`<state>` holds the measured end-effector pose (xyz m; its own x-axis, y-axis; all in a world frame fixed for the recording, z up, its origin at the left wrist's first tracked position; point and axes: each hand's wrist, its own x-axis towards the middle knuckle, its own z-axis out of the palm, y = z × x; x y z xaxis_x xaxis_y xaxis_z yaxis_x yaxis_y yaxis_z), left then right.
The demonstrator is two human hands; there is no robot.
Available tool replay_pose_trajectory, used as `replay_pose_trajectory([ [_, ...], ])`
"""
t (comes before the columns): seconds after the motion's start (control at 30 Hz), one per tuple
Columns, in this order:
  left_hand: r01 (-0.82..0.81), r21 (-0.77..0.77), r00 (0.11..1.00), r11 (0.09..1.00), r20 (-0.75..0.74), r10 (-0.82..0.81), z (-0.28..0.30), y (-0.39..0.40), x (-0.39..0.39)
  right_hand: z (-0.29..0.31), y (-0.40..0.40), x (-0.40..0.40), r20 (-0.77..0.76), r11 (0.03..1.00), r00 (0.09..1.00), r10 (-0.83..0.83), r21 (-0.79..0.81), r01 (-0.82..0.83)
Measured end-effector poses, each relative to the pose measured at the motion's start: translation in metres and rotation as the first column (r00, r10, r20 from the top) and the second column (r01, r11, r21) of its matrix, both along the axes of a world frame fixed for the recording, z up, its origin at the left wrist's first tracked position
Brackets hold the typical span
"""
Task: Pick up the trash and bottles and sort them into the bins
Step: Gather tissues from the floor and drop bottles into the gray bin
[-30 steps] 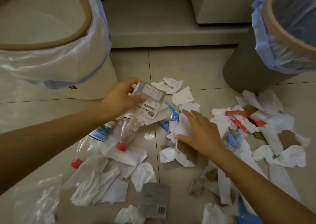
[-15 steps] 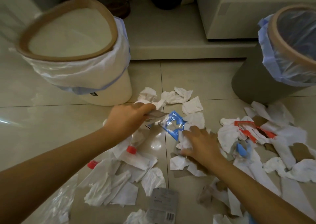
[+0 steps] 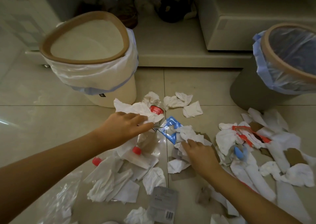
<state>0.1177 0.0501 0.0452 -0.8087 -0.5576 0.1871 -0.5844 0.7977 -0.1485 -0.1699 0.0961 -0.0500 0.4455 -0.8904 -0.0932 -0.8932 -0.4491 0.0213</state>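
**On floor between bins: both hands down in the litter, nothing binned yet**

On floor tiles, centre: clear bottle (image 3: pixel 147 142) lying flat, red cap (image 3: pixel 136 150) pointing toward camera, half buried under tissue. Second red cap (image 3: pixel 97 161) just left of it, its bottle mostly hidden under paper. Red-labelled bottle piece (image 3: pixel 156 110) further up, wrapped in white tissue (image 3: pixel 136 110).

Left hand (image 3: pixel 125 127) reaching forward palm down, fingers extended onto that tissue, near the bottle's upper end. Reads as flat and relaxed, no visible grip. Probably clearing paper to get at the bottle.

Right hand (image 3: pixel 199 152) palm down on crumpled tissue wad (image 3: pixel 187 134), fingertips curling into it. Looks like gathering a pinch; firm hold not confirmable, fingertips hidden.

Blue packaging (image 3: pixel 169 129) between the two hands, partly under the wad. Red-and-white wrapper (image 3: pixel 250 135) and cardboard scraps (image 3: pixel 294 157) off to the right; grey barcode card (image 3: pixel 162 205) near bottom edge; clear plastic film (image 3: pixel 58 199) bottom left.

White-lined bin (image 3: pixel 90 73) upper left, close to left hand. Grey bin with blue liner (image 3: pixel 248 88) upper right. Both forearms extended low, elbows out of frame. Task judged early: most litter still on floor.
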Motion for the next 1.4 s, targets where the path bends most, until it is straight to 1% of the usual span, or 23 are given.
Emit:
replay_pose_trajectory([
  [0.07, -0.017, -0.011, 1.000, 1.000, -0.001, 0.017, 0.004, 0.000, 0.003, 0.015, -0.003, -0.003, 0.051, 0.994, 0.998, 0.031, -0.109, -0.025],
  [0.13, -0.046, -0.026, 0.999, 0.999, -0.004, 0.046, 0.010, -0.002, 0.006, 0.029, -0.006, -0.005, 0.135, 0.974, 0.987, 0.087, -0.217, -0.056],
  [0.23, -0.086, -0.069, 0.996, 0.994, -0.040, 0.084, 0.020, -0.002, 0.012, 0.056, -0.014, -0.002, 0.254, 0.940, 0.953, 0.165, -0.333, -0.074],
  [0.3, -0.108, -0.096, 0.993, 0.990, -0.068, 0.102, 0.029, -0.004, 0.016, 0.078, -0.022, 0.007, 0.292, 0.909, 0.929, 0.227, -0.407, -0.094],
  [0.37, -0.121, -0.148, 0.989, 0.982, -0.104, 0.106, 0.044, -0.006, 0.022, 0.102, -0.031, 0.019, 0.304, 0.866, 0.906, 0.294, -0.485, -0.119],
  [0.43, -0.135, -0.233, 0.983, 0.963, -0.153, 0.101, 0.064, -0.009, 0.029, 0.127, -0.043, 0.031, 0.315, 0.814, 0.877, 0.364, -0.565, -0.135],
  [0.53, -0.196, -0.377, 0.967, 0.905, -0.225, 0.116, 0.096, -0.016, 0.042, 0.163, -0.064, 0.046, 0.318, 0.736, 0.829, 0.460, -0.659, -0.156],
  [0.67, -0.327, -0.460, 0.924, 0.826, -0.339, 0.177, 0.134, -0.031, 0.063, 0.201, -0.097, 0.063, 0.276, 0.638, 0.799, 0.535, -0.752, -0.168],
  [0.8, -0.424, -0.495, 0.877, 0.758, -0.435, 0.207, 0.143, -0.052, 0.080, 0.222, -0.117, 0.096, 0.287, 0.589, 0.762, 0.581, -0.794, -0.150],
  [0.9, -0.503, -0.474, 0.844, 0.723, -0.450, 0.292, 0.129, -0.073, 0.091, 0.226, -0.127, 0.126, 0.271, 0.568, 0.750, 0.604, -0.806, -0.167],
  [0.97, -0.566, -0.402, 0.806, 0.719, -0.453, 0.381, 0.116, -0.087, 0.097, 0.226, -0.133, 0.147, 0.246, 0.556, 0.748, 0.616, -0.809, -0.191],
  [1.03, -0.654, -0.290, 0.738, 0.699, -0.447, 0.505, 0.102, -0.100, 0.104, 0.225, -0.140, 0.166, 0.225, 0.542, 0.749, 0.623, -0.815, -0.206],
  [1.1, -0.725, -0.183, 0.674, 0.664, -0.386, 0.630, 0.093, -0.108, 0.108, 0.224, -0.148, 0.182, 0.202, 0.527, 0.750, 0.629, -0.820, -0.221],
  [1.17, -0.768, -0.150, 0.632, 0.623, -0.331, 0.700, 0.089, -0.109, 0.112, 0.222, -0.157, 0.198, 0.186, 0.522, 0.753, 0.631, -0.820, -0.234],
  [1.23, -0.798, -0.141, 0.595, 0.587, -0.340, 0.728, 0.090, -0.105, 0.118, 0.217, -0.167, 0.214, 0.192, 0.535, 0.747, 0.636, -0.807, -0.248],
  [1.33, -0.805, -0.117, 0.577, 0.582, -0.383, 0.722, 0.087, -0.098, 0.129, 0.206, -0.184, 0.237, 0.220, 0.592, 0.700, 0.680, -0.727, -0.347],
  [1.37, -0.804, -0.117, 0.578, 0.583, -0.388, 0.718, 0.083, -0.098, 0.133, 0.200, -0.190, 0.245, 0.248, 0.637, 0.691, 0.679, -0.667, -0.386],
  [1.4, -0.804, -0.114, 0.577, 0.584, -0.385, 0.720, 0.080, -0.097, 0.137, 0.195, -0.196, 0.252, 0.302, 0.716, 0.704, 0.643, -0.563, -0.412],
])
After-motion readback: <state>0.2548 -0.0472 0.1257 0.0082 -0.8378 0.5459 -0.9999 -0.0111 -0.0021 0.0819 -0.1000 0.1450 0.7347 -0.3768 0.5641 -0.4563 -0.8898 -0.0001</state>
